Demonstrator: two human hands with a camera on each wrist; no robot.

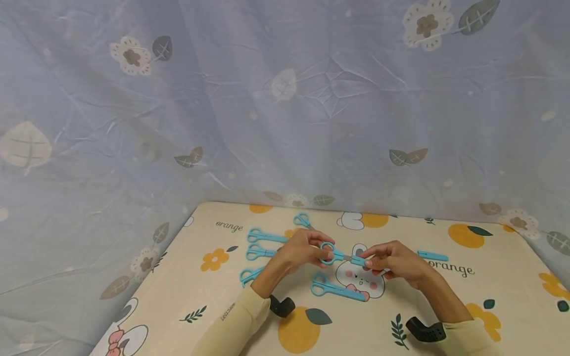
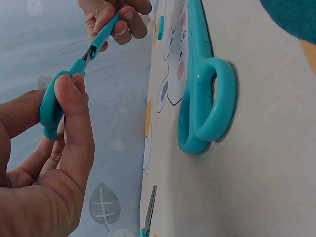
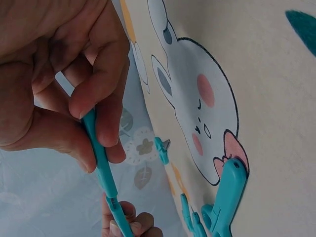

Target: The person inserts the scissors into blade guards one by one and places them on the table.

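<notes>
Above the table, my left hand (image 1: 303, 249) grips the turquoise handles of a pair of scissors (image 1: 337, 255), thumb pressed on the loop in the left wrist view. My right hand (image 1: 398, 262) pinches a turquoise blade cover (image 1: 358, 260) between thumb and fingertips. A short stretch of metal blade (image 2: 89, 53) shows between handles and cover; the rest of the blades is hidden inside the cover. In the right wrist view the cover (image 3: 102, 165) lines up with the scissors. Below the hands lies a covered pair of scissors (image 1: 345, 290), its loops toward the left.
Several turquoise scissors (image 1: 262, 236) lie at the left, partly behind my left forearm. Farther back is another pair (image 1: 302, 219) with bare metal blades. A loose blade cover (image 1: 433, 255) lies right of my right hand. A patterned cloth covers the table (image 1: 178, 291); a curtain (image 1: 285, 123) hangs behind.
</notes>
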